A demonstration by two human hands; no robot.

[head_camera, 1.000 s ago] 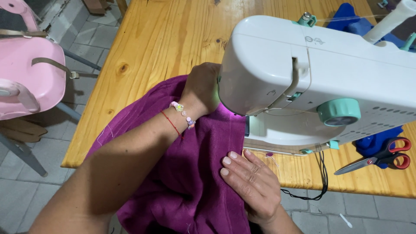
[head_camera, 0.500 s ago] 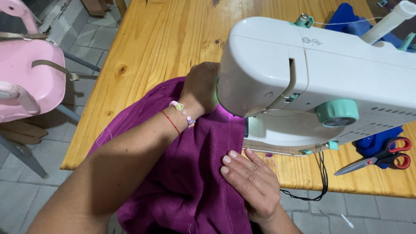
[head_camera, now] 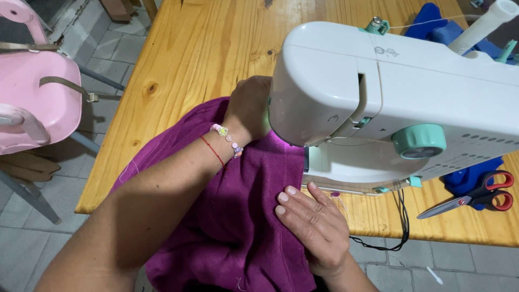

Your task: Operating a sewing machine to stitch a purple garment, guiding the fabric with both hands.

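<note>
A purple fabric (head_camera: 238,216) lies over the near edge of a wooden table (head_camera: 189,54) and runs under the head of a white sewing machine (head_camera: 400,92) with mint green knobs. My left hand (head_camera: 250,108) rests on the fabric behind the machine head, its fingers hidden by the machine; the wrist wears a bead bracelet and a red thread. My right hand (head_camera: 311,221) lies flat on the fabric in front of the machine base, fingers together and pointing up and left. The needle area is hidden by the machine head.
Scissors (head_camera: 476,197) with red and black handles lie at the right on the table, beside a blue cloth (head_camera: 470,176). A black cable (head_camera: 400,227) hangs over the table's front edge. A pink chair (head_camera: 32,97) stands at the left on the tiled floor.
Both hands and the fabric stay nearly still; the view has shifted only slightly.
</note>
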